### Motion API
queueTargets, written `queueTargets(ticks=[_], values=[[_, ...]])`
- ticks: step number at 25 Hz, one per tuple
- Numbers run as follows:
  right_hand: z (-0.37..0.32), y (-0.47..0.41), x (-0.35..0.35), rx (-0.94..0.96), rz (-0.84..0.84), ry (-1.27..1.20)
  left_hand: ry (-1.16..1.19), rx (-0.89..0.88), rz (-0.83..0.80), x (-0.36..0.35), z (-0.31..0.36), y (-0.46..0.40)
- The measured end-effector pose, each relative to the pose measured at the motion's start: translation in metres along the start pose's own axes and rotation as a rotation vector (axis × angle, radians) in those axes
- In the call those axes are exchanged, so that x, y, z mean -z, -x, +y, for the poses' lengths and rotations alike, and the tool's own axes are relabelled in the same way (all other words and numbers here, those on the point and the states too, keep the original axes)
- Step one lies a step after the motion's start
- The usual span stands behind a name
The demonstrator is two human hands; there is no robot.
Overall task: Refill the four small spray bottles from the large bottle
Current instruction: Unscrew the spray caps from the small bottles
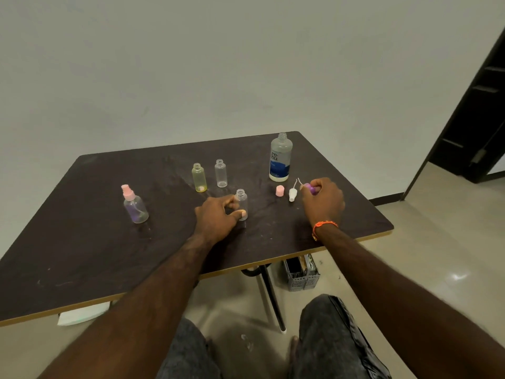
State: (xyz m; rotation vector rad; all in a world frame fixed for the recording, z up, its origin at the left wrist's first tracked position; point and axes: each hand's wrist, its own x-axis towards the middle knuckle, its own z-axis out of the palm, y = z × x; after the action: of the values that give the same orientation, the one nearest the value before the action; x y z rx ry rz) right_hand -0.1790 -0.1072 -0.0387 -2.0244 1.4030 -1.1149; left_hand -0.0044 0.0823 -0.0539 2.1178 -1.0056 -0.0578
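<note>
The large clear bottle (280, 157) with a blue label stands uncapped at the back right of the dark table (109, 242). My left hand (218, 217) grips an open small clear bottle (241, 199) mid-table. My right hand (322, 201) holds a purple spray head (310, 188) just above the table, its thin tube pointing left. Behind stand an open yellow bottle (199, 177) and an open clear bottle (220, 173). A purple-tinted bottle (135, 205) with a pink spray head stands capped at the left.
A pink cap (279, 191) and a white spray head (292, 193) with its tube lie between the large bottle and my right hand. A grey slotted basket (300, 274) sits on the floor under the table's right edge. A dark doorway (475, 119) is at the right.
</note>
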Motion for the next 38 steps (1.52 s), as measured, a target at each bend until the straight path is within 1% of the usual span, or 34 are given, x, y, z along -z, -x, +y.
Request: queueTargets(ticks=[2, 3, 7, 11, 19, 24, 29, 31, 32, 33, 35, 36, 38], values=[[0.005, -0.005, -0.002, 0.026, 0.054, 0.149, -0.007, -0.012, 0.0, -0.008, 0.005, -0.005], [0.006, -0.008, -0.004, 0.025, 0.054, 0.212, -0.008, -0.015, -0.004, -0.01, 0.005, -0.008], [0.006, -0.017, -0.017, 0.062, -0.046, 0.415, -0.007, -0.015, -0.039, -0.012, -0.005, -0.015], [0.01, -0.019, -0.025, 0.1, -0.128, 0.492, -0.011, -0.036, -0.041, -0.011, -0.003, -0.014], [0.011, -0.017, -0.018, 0.12, -0.153, 0.469, -0.019, -0.033, -0.044, -0.011, -0.002, -0.012], [0.002, -0.013, -0.013, 0.149, -0.156, 0.397, -0.006, -0.014, -0.062, -0.012, -0.005, -0.012], [-0.007, -0.007, -0.015, 0.167, -0.191, 0.421, -0.014, -0.018, -0.071, -0.011, -0.004, -0.011], [-0.013, 0.0, -0.015, 0.216, -0.2, 0.394, 0.002, -0.01, -0.054, -0.01, -0.006, -0.008], [-0.017, 0.006, -0.016, 0.293, -0.214, 0.361, 0.003, -0.005, -0.037, -0.01, -0.008, -0.007], [-0.022, 0.014, -0.019, 0.401, -0.252, 0.318, -0.005, -0.003, -0.019, -0.007, -0.009, -0.004], [-0.04, 0.035, -0.028, 0.593, -0.4, 0.21, -0.043, -0.006, 0.026, 0.0, -0.011, -0.001], [-0.051, 0.046, -0.034, 0.632, -0.482, 0.165, -0.066, -0.011, 0.051, 0.004, -0.014, 0.001], [-0.074, 0.063, -0.053, 0.599, -0.613, 0.088, -0.102, 0.005, 0.105, 0.015, -0.026, 0.004]])
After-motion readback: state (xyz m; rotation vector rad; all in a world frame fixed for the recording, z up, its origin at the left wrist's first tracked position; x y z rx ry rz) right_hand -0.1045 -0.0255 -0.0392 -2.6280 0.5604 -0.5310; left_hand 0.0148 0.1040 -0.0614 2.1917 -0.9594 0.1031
